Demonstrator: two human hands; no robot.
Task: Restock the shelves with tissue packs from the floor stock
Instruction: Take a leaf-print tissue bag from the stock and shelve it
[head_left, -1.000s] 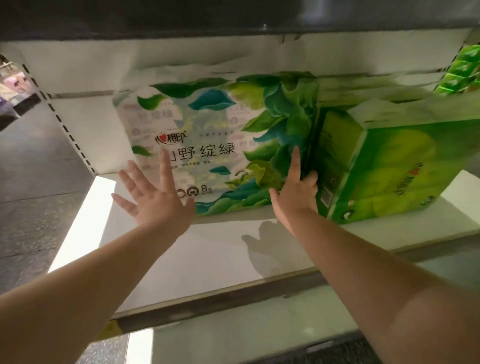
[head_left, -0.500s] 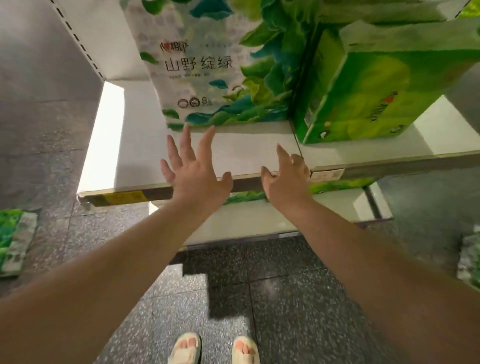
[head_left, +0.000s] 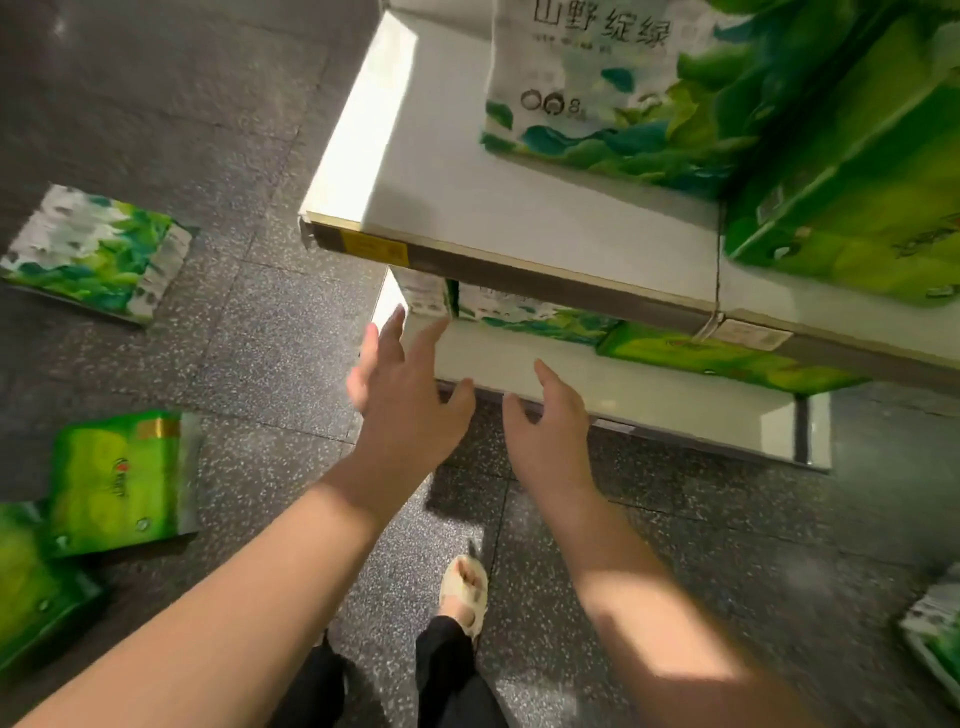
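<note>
Hands are held empty, fingers spread: left hand (head_left: 402, 400), right hand (head_left: 550, 426). Next, a green pack (head_left: 122, 480) must be picked from the floor (head_left: 208, 130).

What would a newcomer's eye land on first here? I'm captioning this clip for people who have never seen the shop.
Probably the two bare hands, left hand and right hand, both open and empty at centre, in front of the lower shelf. Next, the big white-and-green tissue pack standing on the upper shelf at top right. Then the loose green packs on the dark floor at left, such as the bright green pack.
</note>
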